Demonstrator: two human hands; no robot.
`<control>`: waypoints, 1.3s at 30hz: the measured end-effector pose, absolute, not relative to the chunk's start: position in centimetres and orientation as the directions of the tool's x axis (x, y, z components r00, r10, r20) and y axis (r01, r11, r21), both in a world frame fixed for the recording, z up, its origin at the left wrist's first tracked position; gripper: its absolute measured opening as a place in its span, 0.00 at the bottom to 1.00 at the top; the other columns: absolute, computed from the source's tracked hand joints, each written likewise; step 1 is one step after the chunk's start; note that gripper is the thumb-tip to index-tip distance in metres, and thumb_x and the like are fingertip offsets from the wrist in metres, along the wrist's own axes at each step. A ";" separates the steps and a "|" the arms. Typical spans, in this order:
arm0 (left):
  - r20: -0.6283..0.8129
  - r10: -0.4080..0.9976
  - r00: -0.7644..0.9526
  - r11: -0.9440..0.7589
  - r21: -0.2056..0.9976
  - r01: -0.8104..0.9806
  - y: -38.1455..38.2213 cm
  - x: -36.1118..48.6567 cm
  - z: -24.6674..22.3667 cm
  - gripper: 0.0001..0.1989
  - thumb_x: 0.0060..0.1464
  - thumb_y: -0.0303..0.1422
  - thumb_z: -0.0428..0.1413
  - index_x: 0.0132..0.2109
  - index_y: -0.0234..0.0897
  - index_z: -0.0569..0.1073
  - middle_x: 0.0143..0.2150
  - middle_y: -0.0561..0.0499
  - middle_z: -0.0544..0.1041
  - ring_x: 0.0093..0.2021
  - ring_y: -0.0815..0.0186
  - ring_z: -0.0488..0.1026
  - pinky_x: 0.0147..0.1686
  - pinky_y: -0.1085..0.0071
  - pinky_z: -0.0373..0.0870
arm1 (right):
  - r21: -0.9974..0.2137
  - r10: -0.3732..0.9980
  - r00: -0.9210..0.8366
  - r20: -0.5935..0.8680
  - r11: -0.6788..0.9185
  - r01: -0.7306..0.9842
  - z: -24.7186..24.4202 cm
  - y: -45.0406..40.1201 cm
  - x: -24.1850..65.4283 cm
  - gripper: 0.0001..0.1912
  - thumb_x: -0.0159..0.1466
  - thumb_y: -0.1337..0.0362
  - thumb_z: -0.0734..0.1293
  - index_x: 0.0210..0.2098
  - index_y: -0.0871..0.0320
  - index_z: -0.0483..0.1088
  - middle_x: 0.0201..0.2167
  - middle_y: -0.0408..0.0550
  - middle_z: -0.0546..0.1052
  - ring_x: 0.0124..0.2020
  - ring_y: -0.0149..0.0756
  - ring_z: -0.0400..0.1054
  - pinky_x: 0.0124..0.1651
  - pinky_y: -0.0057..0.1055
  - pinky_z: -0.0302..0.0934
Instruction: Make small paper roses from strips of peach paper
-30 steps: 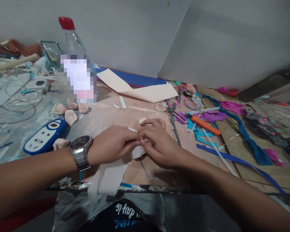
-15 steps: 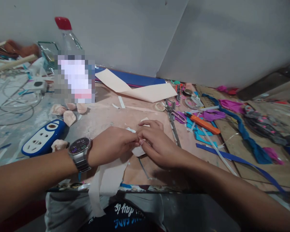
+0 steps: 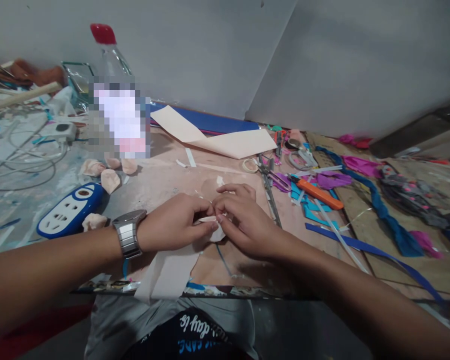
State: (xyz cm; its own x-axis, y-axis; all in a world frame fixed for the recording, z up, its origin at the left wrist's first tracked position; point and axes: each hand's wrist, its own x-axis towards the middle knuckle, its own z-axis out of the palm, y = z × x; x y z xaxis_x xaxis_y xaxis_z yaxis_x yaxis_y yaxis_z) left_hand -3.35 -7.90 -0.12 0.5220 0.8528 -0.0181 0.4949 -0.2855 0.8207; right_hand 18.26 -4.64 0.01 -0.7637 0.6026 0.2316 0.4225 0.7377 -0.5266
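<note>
My left hand (image 3: 178, 222), with a metal watch on its wrist, pinches the edge of a small pale piece (image 3: 215, 233) between thumb and fingers. My right hand (image 3: 243, 217) meets it at the fingertips, its thumb and index finger closed on the same piece. Part of the piece is hidden behind the fingers. Below my left hand a wide pale strip (image 3: 174, 274) hangs over the table's front edge. Several crumpled pale pieces (image 3: 110, 181) lie to the left, near the blue and white power socket (image 3: 70, 210).
A folded cream strip (image 3: 225, 143) lies at the back. To the right are scissors (image 3: 272, 175), an orange cutter (image 3: 318, 193), and blue and purple scraps. A red-capped bottle (image 3: 114, 60) stands at the back left, beside a blurred upright screen (image 3: 122, 117).
My left hand has turned, its thumb now showing along the pale piece. The pale strip's hanging end has shifted up and left. The view has moved slightly.
</note>
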 end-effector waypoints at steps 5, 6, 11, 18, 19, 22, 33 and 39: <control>-0.024 0.841 0.540 -0.286 0.828 0.482 -7.8 -3.4 -0.1 0.08 0.62 0.34 0.56 0.38 0.35 0.77 0.30 0.55 0.76 0.30 0.70 0.68 0.33 0.71 0.58 | -0.537 0.603 -0.762 0.235 0.734 0.416 -0.3 -4.6 18.2 0.05 0.68 0.69 0.62 0.36 0.54 0.67 0.41 0.50 0.78 0.59 0.51 0.64 0.60 0.55 0.54; -0.024 0.840 0.542 -0.289 0.825 0.485 -7.8 -3.4 -0.1 0.08 0.62 0.34 0.56 0.37 0.35 0.77 0.29 0.56 0.75 0.30 0.70 0.68 0.33 0.71 0.58 | -0.537 0.607 -0.759 0.236 0.732 0.419 -0.4 -4.6 18.2 0.05 0.69 0.69 0.62 0.36 0.54 0.67 0.41 0.50 0.78 0.58 0.51 0.64 0.60 0.54 0.54; -0.029 0.835 0.550 -0.300 0.814 0.498 -7.7 -3.5 -0.2 0.08 0.61 0.34 0.57 0.36 0.35 0.75 0.28 0.56 0.74 0.29 0.70 0.66 0.32 0.71 0.56 | -0.517 0.617 -0.751 0.236 0.734 0.441 -0.5 -4.5 18.3 0.05 0.70 0.67 0.62 0.40 0.54 0.70 0.42 0.51 0.79 0.58 0.51 0.64 0.61 0.56 0.53; -0.037 0.824 0.565 -0.281 0.840 0.465 -7.6 -3.6 -0.1 0.10 0.63 0.37 0.57 0.39 0.35 0.77 0.30 0.55 0.75 0.30 0.69 0.68 0.32 0.72 0.58 | -0.517 0.603 -0.758 0.249 0.744 0.423 -0.4 -4.5 18.3 0.04 0.69 0.67 0.62 0.38 0.54 0.68 0.41 0.51 0.79 0.58 0.51 0.65 0.61 0.55 0.54; -0.033 0.825 0.565 -0.273 0.851 0.448 -7.6 -3.6 -0.1 0.12 0.64 0.38 0.55 0.39 0.35 0.77 0.30 0.54 0.75 0.30 0.69 0.68 0.32 0.72 0.59 | -0.514 0.599 -0.759 0.256 0.749 0.418 -0.5 -4.4 18.4 0.04 0.69 0.67 0.62 0.38 0.54 0.68 0.41 0.50 0.79 0.58 0.51 0.65 0.61 0.55 0.54; -0.014 0.831 0.557 -0.276 0.857 0.434 -7.6 -3.6 -0.1 0.17 0.68 0.41 0.52 0.37 0.34 0.77 0.28 0.55 0.74 0.30 0.70 0.67 0.33 0.72 0.60 | -0.499 0.576 -0.774 0.264 0.768 0.402 -0.5 -4.3 18.5 0.04 0.69 0.68 0.62 0.38 0.54 0.67 0.40 0.50 0.78 0.59 0.51 0.64 0.62 0.56 0.54; -0.031 0.848 0.529 -0.270 0.833 0.483 -7.4 -3.7 0.1 0.22 0.68 0.46 0.51 0.32 0.34 0.74 0.25 0.55 0.71 0.28 0.70 0.64 0.30 0.71 0.56 | -0.496 0.582 -0.762 0.284 0.769 0.403 -0.3 -3.9 18.8 0.04 0.71 0.63 0.64 0.41 0.53 0.71 0.41 0.50 0.80 0.60 0.52 0.64 0.63 0.56 0.54; -0.066 0.841 0.538 -0.229 0.856 0.463 -7.3 -3.7 -0.1 0.13 0.65 0.35 0.52 0.33 0.34 0.72 0.28 0.55 0.71 0.30 0.69 0.66 0.32 0.71 0.57 | -0.475 0.561 -0.773 0.297 0.789 0.389 -0.3 -4.0 18.9 0.03 0.68 0.67 0.64 0.38 0.54 0.70 0.38 0.49 0.80 0.59 0.52 0.65 0.62 0.55 0.54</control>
State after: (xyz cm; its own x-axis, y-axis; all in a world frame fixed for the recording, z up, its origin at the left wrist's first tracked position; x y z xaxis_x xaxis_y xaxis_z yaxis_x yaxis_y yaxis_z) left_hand -3.69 -7.33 -0.12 0.5377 0.8406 -0.0661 0.4634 -0.2291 0.8560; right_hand 18.85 -3.95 -0.33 -0.7732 0.5606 0.2967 0.3895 0.7888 -0.4755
